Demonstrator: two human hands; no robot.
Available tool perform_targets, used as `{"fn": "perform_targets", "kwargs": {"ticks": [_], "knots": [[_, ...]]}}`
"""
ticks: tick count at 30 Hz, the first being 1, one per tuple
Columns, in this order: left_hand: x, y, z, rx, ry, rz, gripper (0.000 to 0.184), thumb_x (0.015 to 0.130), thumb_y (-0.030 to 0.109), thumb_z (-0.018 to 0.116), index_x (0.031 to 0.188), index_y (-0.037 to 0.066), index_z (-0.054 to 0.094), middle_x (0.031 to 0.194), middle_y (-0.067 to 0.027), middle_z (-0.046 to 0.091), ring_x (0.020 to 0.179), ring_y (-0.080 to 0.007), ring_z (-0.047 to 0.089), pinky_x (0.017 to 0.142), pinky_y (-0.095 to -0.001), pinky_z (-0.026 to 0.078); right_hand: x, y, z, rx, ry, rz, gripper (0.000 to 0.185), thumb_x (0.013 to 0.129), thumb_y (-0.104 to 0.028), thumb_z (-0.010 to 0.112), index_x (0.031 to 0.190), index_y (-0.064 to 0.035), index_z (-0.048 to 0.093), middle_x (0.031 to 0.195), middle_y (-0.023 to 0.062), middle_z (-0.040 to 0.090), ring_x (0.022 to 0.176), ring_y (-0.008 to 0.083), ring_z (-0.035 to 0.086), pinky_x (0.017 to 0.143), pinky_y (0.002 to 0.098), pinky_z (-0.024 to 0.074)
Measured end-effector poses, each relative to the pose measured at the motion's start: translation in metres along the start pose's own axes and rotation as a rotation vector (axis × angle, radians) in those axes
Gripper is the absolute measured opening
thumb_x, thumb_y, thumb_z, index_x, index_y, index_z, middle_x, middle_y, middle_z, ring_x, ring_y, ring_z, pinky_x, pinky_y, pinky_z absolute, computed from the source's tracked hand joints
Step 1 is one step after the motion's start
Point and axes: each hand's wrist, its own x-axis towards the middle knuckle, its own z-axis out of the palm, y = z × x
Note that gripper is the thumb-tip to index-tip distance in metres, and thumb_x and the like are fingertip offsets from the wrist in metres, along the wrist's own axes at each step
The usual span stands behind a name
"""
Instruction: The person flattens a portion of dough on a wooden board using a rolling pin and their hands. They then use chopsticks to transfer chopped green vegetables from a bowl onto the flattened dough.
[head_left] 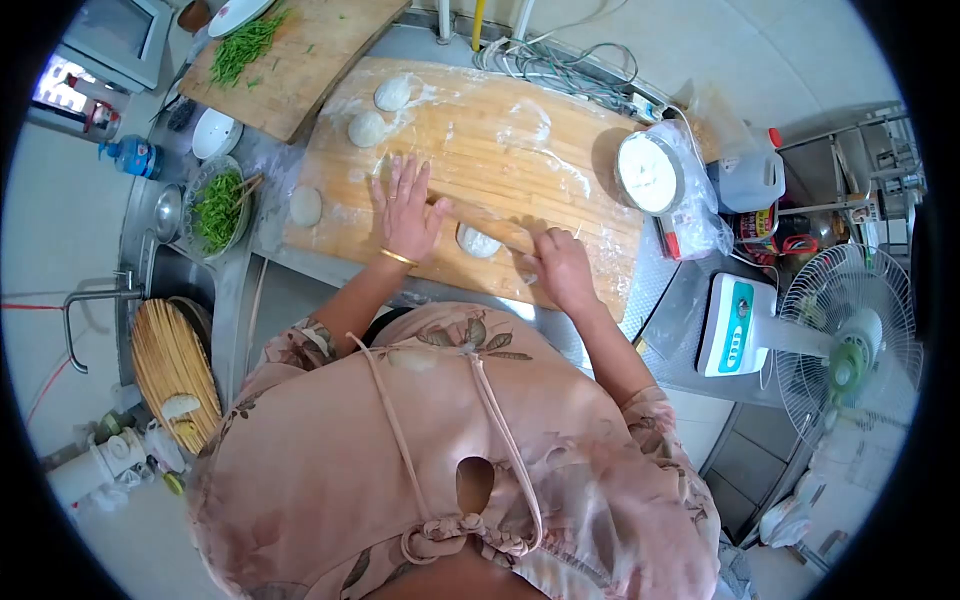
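A wooden rolling pin [492,225] lies slantwise over a floured dough piece [478,242] near the front of the wooden board [480,130]. My right hand [566,268] is closed around the pin's right end. My left hand [408,212] has its fingers stretched out above the board, its thumb by the pin's left end; whether the palm bears on the pin is hard to see. Other dough pieces sit to the left: one [305,206] at the board's edge, one [367,129] and another [393,93] further back.
A flour bowl [648,172] stands at the board's right edge. Chopped greens fill a glass bowl [216,208] on the left, beside a second cutting board [300,50]. On the right are a kitchen scale [736,325] and a fan [850,345]; a faucet [100,294] is at left.
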Motion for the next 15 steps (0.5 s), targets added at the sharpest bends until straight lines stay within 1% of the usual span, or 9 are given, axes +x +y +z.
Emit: {"fn": "perform_targets", "kwargs": {"ticks": [2,3,4,6,7,10,12,13,15], "knots": [[-0.001,-0.008,0.003,0.054,-0.087,0.008,0.058,0.092,0.037,0.047,0.140,0.003,0.043,0.150,-0.0123,0.036,0.142,-0.0320,0.025,0.113,-0.0599,0.007,0.003,-0.005,0.011,-0.055,-0.054,-0.022,0.044,0.081,-0.025,0.067,0.118,-0.0044,0.056,0.100,0.0131,0.060,0.098,0.0300,0.057,0.082,0.0428,0.0453],[-0.003,-0.010,0.006,0.066,-0.146,0.014,0.057,0.092,0.035,0.046,0.139,0.003,0.044,0.150,-0.0111,0.037,0.142,-0.0308,0.026,0.113,-0.0600,0.007,0.004,-0.006,0.012,-0.113,-0.138,0.021,0.048,0.084,-0.030,0.064,0.123,-0.0043,0.054,0.110,0.0131,0.059,0.103,0.0291,0.055,0.087,0.0434,0.0437],[-0.003,-0.012,0.008,0.075,-0.206,0.022,0.055,0.092,0.034,0.045,0.138,0.003,0.045,0.149,-0.0100,0.039,0.141,-0.0297,0.028,0.114,-0.0600,0.007,0.004,-0.008,0.011,-0.111,-0.100,-0.002,0.051,0.085,-0.033,0.063,0.125,-0.0043,0.052,0.115,0.0142,0.058,0.108,0.0299,0.054,0.090,0.0443,0.0422],[-0.001,-0.008,-0.003,0.159,-0.435,0.037,0.054,0.092,0.032,0.044,0.137,0.003,0.046,0.150,-0.0091,0.037,0.142,-0.0270,0.027,0.114,-0.0595,0.008,0.003,-0.010,0.006,-0.109,-0.033,-0.053,0.057,0.086,-0.038,0.061,0.130,-0.0043,0.049,0.125,0.0164,0.055,0.116,0.0317,0.051,0.098,0.0459,0.0392],[0.003,-0.004,-0.010,0.201,-0.550,0.046,0.053,0.092,0.031,0.043,0.137,0.003,0.047,0.151,-0.0086,0.036,0.142,-0.0257,0.027,0.114,-0.0593,0.009,0.004,-0.009,0.010,-0.116,-0.043,-0.036,0.061,0.087,-0.041,0.059,0.134,-0.0042,0.046,0.131,0.0176,0.051,0.122,0.0325,0.047,0.101,0.0473,0.0357],[0.022,-0.011,-0.002,0.234,-0.464,0.154,0.053,0.090,0.026,0.044,0.137,0.003,0.046,0.149,-0.0096,0.039,0.141,-0.0259,0.029,0.115,-0.0557,0.012,0.011,0.002,0.028,-0.143,-0.066,0.035,0.070,0.090,-0.048,0.053,0.142,-0.0041,0.038,0.145,0.0200,0.038,0.136,0.0342,0.033,0.110,0.0508,0.0252],[0.053,-0.017,0.017,0.219,-0.382,0.137,0.055,0.091,0.028,0.044,0.139,0.001,0.043,0.150,-0.0106,0.038,0.141,-0.0274,0.029,0.115,-0.0536,0.013,0.036,0.013,0.034,-0.166,-0.058,0.122,0.074,0.091,-0.051,0.050,0.146,-0.0039,0.033,0.151,0.0203,0.030,0.143,0.0342,0.023,0.114,0.0522,0.0184],[0.063,-0.015,0.023,0.212,-0.338,0.129,0.056,0.091,0.029,0.043,0.139,0.001,0.042,0.150,-0.0111,0.037,0.141,-0.0281,0.029,0.116,-0.0525,0.014,0.048,0.020,0.033,-0.146,-0.065,0.168,0.077,0.093,-0.053,0.046,0.147,-0.0020,0.028,0.153,0.0211,0.024,0.144,0.0340,0.017,0.114,0.0537,0.0144],[0.065,-0.009,0.026,0.186,-0.248,0.138,0.058,0.092,0.031,0.043,0.141,-0.001,0.039,0.151,-0.0138,0.035,0.142,-0.0303,0.027,0.116,-0.0512,0.014,0.041,0.030,0.043,-0.107,0.020,0.171,0.078,0.092,-0.053,0.046,0.147,-0.0008,0.028,0.153,0.0225,0.024,0.144,0.0353,0.017,0.114,0.0542,0.0137]]}}
